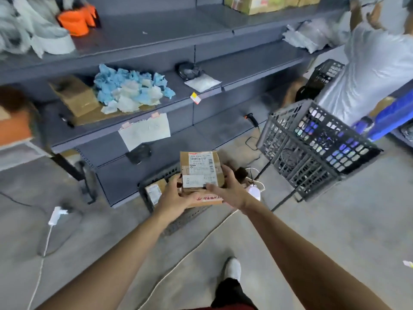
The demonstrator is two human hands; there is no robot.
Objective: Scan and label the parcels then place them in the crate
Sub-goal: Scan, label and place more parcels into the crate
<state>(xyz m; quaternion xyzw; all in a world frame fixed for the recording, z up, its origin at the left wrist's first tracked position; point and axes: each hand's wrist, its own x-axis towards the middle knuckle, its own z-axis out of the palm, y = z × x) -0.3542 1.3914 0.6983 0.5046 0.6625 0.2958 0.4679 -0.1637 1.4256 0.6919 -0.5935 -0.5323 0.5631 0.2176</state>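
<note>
Cardboard parcel, labels up, held in both hands just above the dark crate on the floor. Left hand grips the near left edge, fingers curled. Right hand wraps the right side, thumb on the lower label.

Crate contents:
- small labelled box at left
- box with red writing under the hands

Grey basket to the right, tilted. Contents unclear.

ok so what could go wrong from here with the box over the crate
1. The brown cardboard parcel is held mostly at its near end by the left hand and right hand. It might tip and drop onto the boxes already in the dark mesh crate below.
2. The white cable on the floor runs close to the white shoe, so a step could snag it.
</note>
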